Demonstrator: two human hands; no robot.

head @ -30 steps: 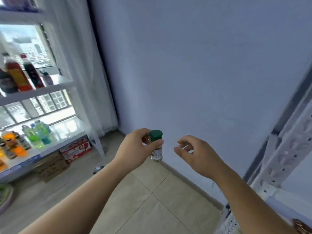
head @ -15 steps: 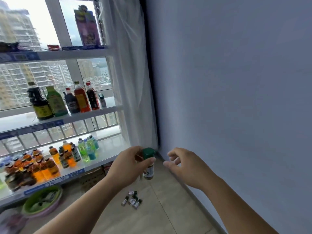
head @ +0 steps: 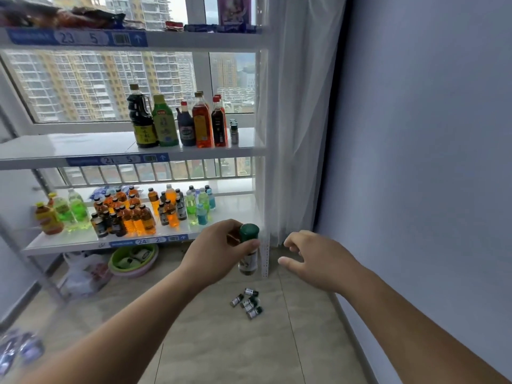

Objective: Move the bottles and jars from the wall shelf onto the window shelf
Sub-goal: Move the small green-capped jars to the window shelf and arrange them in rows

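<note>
Green-capped spice jar [head: 248, 256]: held upright, long axis vertical, gripped below the cap by the left hand [head: 216, 253]. Right hand [head: 318, 259]: nothing held, fingers loosely curled, just beside. Window shelf [head: 83, 151]: middle tier located above and ahead, matching small jars [head: 234, 133] at its right end.

A sheer white curtain [head: 291, 120] hangs in the corner beside a plain pale blue wall [head: 429, 134]. Through the window [head: 235, 76], tall apartment towers [head: 83, 84] fill the view, with a metal railing [head: 155, 173] lower down. On the beige tiled floor [head: 221, 350], a green basin [head: 133, 256] sits nested in a pink basin [head: 135, 273], next to a white plastic bag [head: 86, 273]. Dark snack packets [head: 69, 16] lie high up at top left.
</note>
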